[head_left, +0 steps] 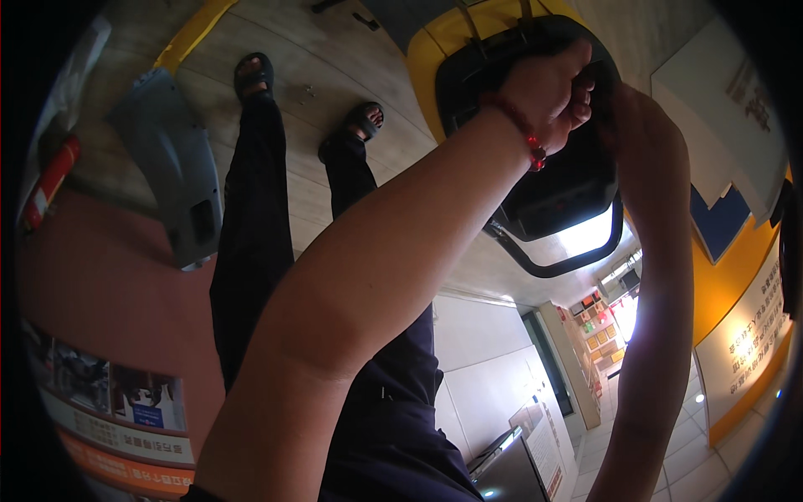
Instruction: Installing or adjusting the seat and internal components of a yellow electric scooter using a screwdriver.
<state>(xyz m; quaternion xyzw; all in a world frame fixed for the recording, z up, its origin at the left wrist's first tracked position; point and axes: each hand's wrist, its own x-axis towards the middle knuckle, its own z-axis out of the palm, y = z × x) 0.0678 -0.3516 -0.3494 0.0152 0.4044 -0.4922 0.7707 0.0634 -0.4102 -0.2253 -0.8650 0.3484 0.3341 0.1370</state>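
My left hand (552, 90), with a red bead bracelet at the wrist, is closed in a fist at the top edge of a black moulded part (560, 188). That part sits in a yellow body (428, 52). A black curved bar (548, 268) runs around its near end. My right hand (623, 125) comes up from the lower right and meets the left hand at the same edge. Its fingers are hidden behind the left fist. My forearms cover much of the middle of the view.
My legs in dark trousers and black sandals (254, 74) stand on a pale plank floor. A grey plastic panel (171, 159) lies at the left, beside a red fire extinguisher (50, 180). Posters (109, 402) line the lower left. A tiled shop corridor (619, 351) shows at the lower right.
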